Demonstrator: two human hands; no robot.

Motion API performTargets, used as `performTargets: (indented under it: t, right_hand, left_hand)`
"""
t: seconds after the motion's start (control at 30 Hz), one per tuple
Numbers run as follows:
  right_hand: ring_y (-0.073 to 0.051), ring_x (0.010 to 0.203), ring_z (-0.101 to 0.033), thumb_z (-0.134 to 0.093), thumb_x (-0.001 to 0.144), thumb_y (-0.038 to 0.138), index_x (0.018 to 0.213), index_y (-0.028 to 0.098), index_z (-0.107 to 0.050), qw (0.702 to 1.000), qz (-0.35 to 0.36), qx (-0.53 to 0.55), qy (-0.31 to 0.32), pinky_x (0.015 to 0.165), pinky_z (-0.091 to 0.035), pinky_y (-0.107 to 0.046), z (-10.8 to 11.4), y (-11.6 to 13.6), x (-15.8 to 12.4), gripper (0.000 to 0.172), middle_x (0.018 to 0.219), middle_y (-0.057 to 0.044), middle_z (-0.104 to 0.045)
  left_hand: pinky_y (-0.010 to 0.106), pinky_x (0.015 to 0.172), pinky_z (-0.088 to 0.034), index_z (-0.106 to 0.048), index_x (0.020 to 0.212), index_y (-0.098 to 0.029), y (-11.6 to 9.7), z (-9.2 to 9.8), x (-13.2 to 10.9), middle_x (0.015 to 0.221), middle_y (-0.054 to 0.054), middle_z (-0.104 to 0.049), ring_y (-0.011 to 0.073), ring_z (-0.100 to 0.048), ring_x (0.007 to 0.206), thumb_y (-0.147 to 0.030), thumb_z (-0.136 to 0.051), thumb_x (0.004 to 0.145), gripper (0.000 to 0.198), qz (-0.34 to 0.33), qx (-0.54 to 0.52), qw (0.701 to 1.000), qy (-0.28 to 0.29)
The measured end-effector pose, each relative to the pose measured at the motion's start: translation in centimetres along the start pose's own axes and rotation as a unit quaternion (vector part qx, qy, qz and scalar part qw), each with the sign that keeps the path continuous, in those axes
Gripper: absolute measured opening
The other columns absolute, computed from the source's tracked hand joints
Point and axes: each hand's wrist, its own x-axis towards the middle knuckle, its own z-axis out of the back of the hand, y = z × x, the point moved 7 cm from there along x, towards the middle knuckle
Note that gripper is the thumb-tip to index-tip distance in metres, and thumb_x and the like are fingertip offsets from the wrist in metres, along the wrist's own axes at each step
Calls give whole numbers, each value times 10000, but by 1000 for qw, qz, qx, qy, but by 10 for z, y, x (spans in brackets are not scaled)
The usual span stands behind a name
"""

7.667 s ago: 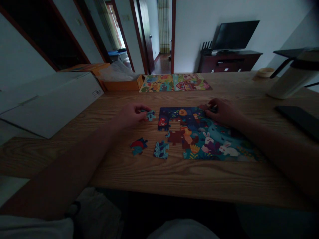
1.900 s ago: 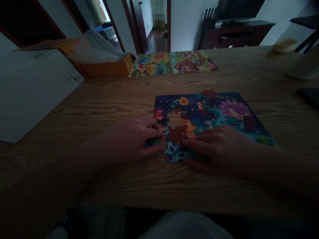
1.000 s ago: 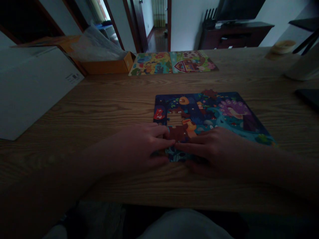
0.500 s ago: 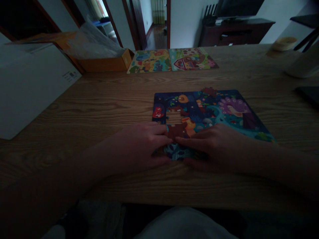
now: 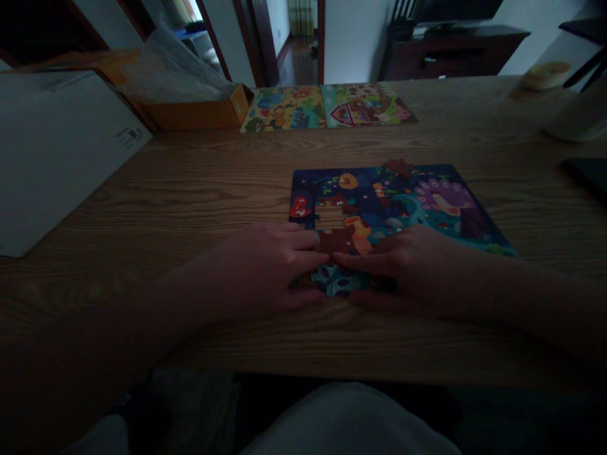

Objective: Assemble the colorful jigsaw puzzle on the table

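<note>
A dark blue jigsaw puzzle [image 5: 422,218] with a night forest picture lies on the wooden table. My left hand [image 5: 272,265] rests over its near left part, fingers stretched out, index fingertip on a brown bear piece [image 5: 336,243]. From the other side my right hand [image 5: 410,268] reaches in, its index finger pointing onto the same piece and its thumb low by the near edge. The two index fingertips almost meet. Bare wood shows through a gap [image 5: 331,218] just beyond the bear piece. A loose brown piece [image 5: 398,167] lies across the puzzle's far edge.
Two brightly coloured puzzles, one yellow [image 5: 284,109] and one green [image 5: 367,105], lie at the table's far side. An orange box [image 5: 194,117] with clear plastic and a white board [image 5: 61,158] stand at left. A dark flat object [image 5: 588,177] lies at right.
The whole scene sits slightly higher in the picture. Both hands stay on the puzzle in nearly the same pose, with fingertips on the brown bear piece.
</note>
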Motion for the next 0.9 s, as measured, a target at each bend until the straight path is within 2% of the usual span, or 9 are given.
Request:
performTargets:
  t: [0.13,0.23,0.3,0.37,0.47,0.53,0.6,0.77,0.9]
  right_hand:
    - [-124,539,-590,-616,976,416,1426,229,-627,995,-5,86,-56,544,-380,-257,19,-12,-8,488,729,-16,-722]
    - [-101,446,-485,-606,987,372,1392,207,-646,972,-52,110,-199,479,-336,-252,51,-36,-20,439,588,38,-620]
    - [-95,425,-442,-618,979,356,1346,212,-677,958,-72,95,-259,454,-305,-252,63,-46,-27,399,569,47,-590]
    - [-97,441,-462,-620,974,338,1316,218,-701,967,-64,77,-234,469,-320,-253,60,-43,-23,372,604,30,-627]
    - [-117,523,-562,-623,962,309,1293,228,-722,992,-16,64,-108,536,-373,-256,37,-22,-11,355,716,-19,-720]
    - [-132,588,-619,-621,962,289,1268,236,-736,996,1,66,-53,572,-393,-257,25,-13,-7,332,798,-41,-758]
    - [-141,622,-650,-604,974,287,1259,240,-741,997,-9,57,-56,599,-406,-265,25,-15,-6,320,836,-48,-772]
    - [-139,548,-609,-569,993,314,1322,226,-715,988,-67,19,-140,594,-400,-279,43,-37,-12,371,743,-34,-750]
    - [-143,567,-618,-615,967,341,1347,244,-691,998,-6,-7,-57,595,-390,-270,25,-12,-8,399,770,-35,-753]
  left_hand:
    - [428,889,-547,-712,1213,-185,1,3,-2,1221,128,-694,271,-680,1008,-444,-630,970,364,-5,28,1000,-5]
    - [405,877,-550,-695,1257,-177,5,9,-2,1181,128,-698,264,-680,1012,-454,-654,954,412,1,16,999,-39]
    - [399,898,-544,-684,1276,-178,3,11,-2,1198,122,-695,260,-671,1048,-424,-643,967,397,-14,2,998,-59]
    - [405,928,-534,-701,1236,-177,0,10,-1,1216,110,-697,262,-663,1070,-411,-648,970,358,-34,-3,998,-59]
    - [405,947,-526,-720,1171,-170,-6,6,1,1215,102,-707,259,-656,1072,-399,-666,965,313,-47,-3,998,-42]
    - [396,948,-524,-723,1150,-176,-7,5,2,1197,94,-712,252,-654,1074,-377,-659,971,277,-48,-7,998,-35]
    - [383,937,-525,-727,1129,-184,-8,4,2,1167,83,-717,244,-655,1062,-356,-647,976,243,-48,-10,998,-27]
    - [365,881,-534,-738,1079,-182,-10,5,2,1064,85,-725,228,-653,968,-342,-632,980,217,-44,0,999,-30]
    - [364,855,-538,-753,1047,-190,-14,4,2,994,92,-722,227,-649,929,-338,-615,988,210,-23,14,999,-28]
